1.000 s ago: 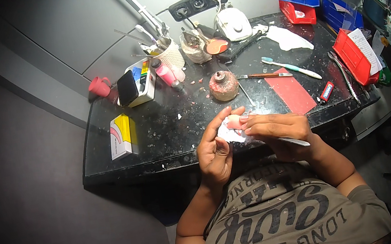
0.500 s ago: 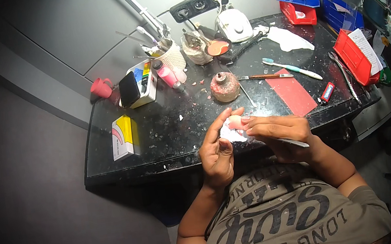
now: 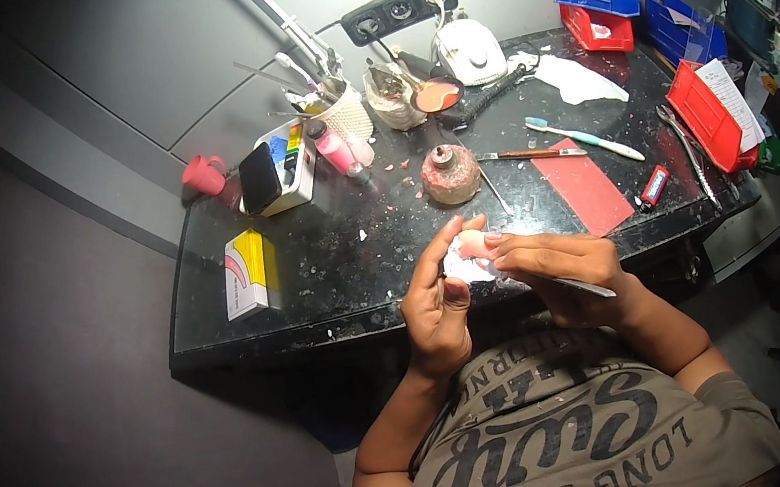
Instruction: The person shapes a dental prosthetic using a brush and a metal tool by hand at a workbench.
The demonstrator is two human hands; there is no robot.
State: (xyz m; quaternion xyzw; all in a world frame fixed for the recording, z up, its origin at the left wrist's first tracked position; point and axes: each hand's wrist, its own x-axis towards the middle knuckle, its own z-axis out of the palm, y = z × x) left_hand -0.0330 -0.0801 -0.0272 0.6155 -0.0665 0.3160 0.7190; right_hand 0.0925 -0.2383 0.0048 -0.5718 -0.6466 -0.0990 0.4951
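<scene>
Grey panelled walls [image 3: 46, 103] rise behind a speckled black counter [image 3: 332, 262] in the head view. Just below the frame's centre, the left hand [image 3: 436, 312] grips a white and pink piece [image 3: 471, 247] between thumb and fingers. Right of it, the right hand [image 3: 569, 262] holds a slim metal tool [image 3: 588, 288] — its fingertips meet the piece. A round stained jar [image 3: 451, 177] stands above the hands; a pink sheet [image 3: 589, 193] lies to the right — with a yellow-and-white box [image 3: 247, 275] at centre left.
</scene>
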